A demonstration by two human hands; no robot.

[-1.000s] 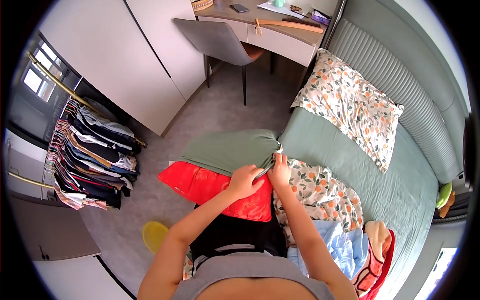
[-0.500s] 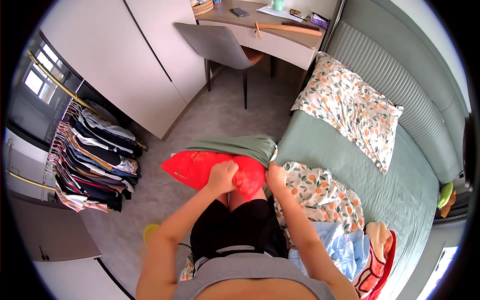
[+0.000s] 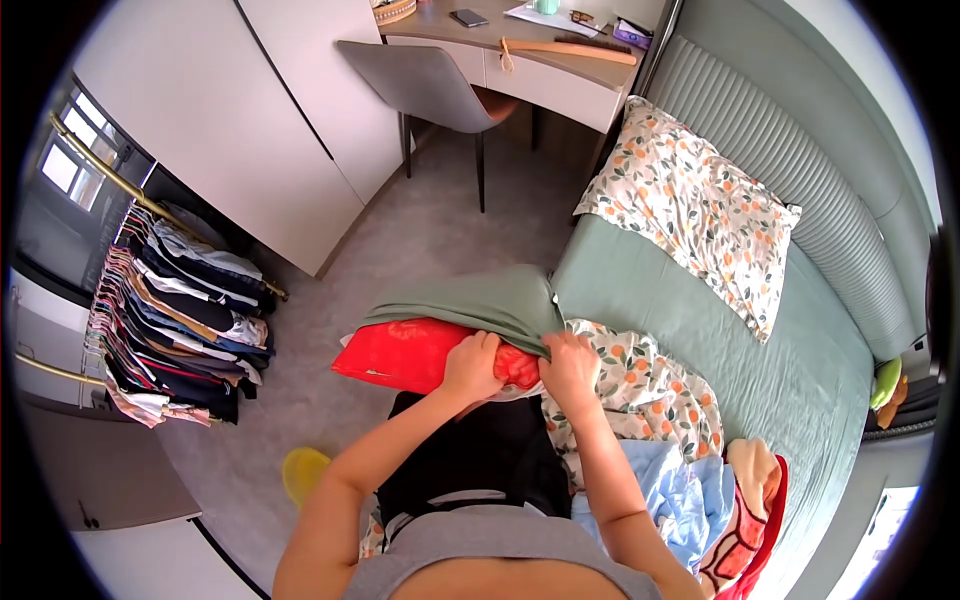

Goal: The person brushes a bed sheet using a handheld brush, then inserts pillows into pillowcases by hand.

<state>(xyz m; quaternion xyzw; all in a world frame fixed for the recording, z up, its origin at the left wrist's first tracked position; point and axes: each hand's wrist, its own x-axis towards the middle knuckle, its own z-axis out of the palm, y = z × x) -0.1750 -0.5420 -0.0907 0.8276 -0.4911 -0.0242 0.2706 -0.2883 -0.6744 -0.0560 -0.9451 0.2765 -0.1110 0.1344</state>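
A red pillow (image 3: 400, 357) lies across my thighs, partly inside a grey-green pillowcase (image 3: 470, 297). The pillowcase covers its far side and right end, while the near left part stays bare. My left hand (image 3: 473, 368) is closed on the red pillow near its right end, fingertips by the pillowcase edge. At the right corner, my right hand (image 3: 570, 368) is closed on the pillowcase's open edge. Bunched red fabric shows between the two hands. Just beside my right hand, a crumpled orange-print cloth (image 3: 665, 390) lies on the bed.
The bed (image 3: 660, 270) with its green sheet is on the right, bearing an orange-print pillow (image 3: 700, 210) and a light blue cloth (image 3: 670, 495). Ahead are a grey chair (image 3: 425, 85) and a desk (image 3: 570, 70). A clothes rack (image 3: 185, 310) stands left; a yellow object (image 3: 305, 473) is on the floor.
My right hand has pulled the pillowcase edge nearer and over more of the red pillow's right end. My left hand has shifted right along the pillow.
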